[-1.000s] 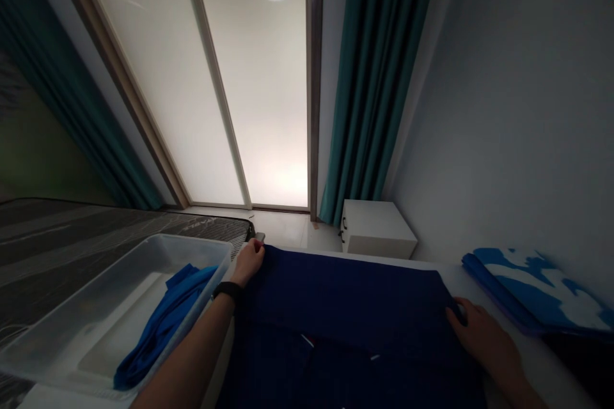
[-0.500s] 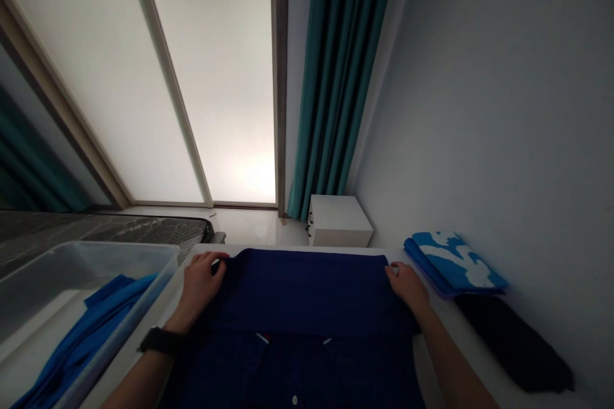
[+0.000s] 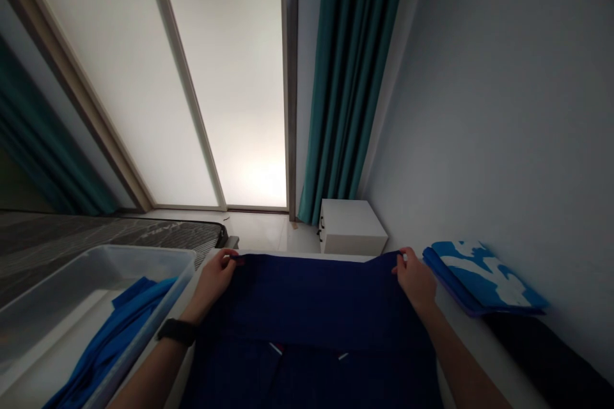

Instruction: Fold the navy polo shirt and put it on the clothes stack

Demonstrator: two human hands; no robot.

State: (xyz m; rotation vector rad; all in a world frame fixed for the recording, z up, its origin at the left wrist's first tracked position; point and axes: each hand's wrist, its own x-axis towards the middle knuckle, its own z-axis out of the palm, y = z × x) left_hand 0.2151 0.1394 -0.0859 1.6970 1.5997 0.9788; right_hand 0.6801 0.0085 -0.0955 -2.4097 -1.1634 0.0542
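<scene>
A navy blue shirt (image 3: 316,300) lies spread on the white table in front of me, its far part folded over in a wide band. Below the fold, two small white trim marks show, one with a bit of red. My left hand (image 3: 218,278) pinches the far left corner of the band; a black watch sits on that wrist. At the far right corner, my right hand (image 3: 415,278) grips the cloth between thumb and fingers. That corner is raised slightly. The near end of the shirt runs out of view.
Left of the shirt stands a clear plastic bin (image 3: 189,259) with blue clothing (image 3: 119,326) inside. Folded blue-and-white cloth (image 3: 489,275) and a dark cloth (image 3: 542,351) lie at right by the wall. Beyond the table (image 3: 192,294) are a white cabinet (image 3: 352,223) and a teal curtain (image 3: 355,77).
My right hand has lifted the far right corner of the shirt a little. The left hand still holds its corner. The whole view has shifted, so things appear further right.
</scene>
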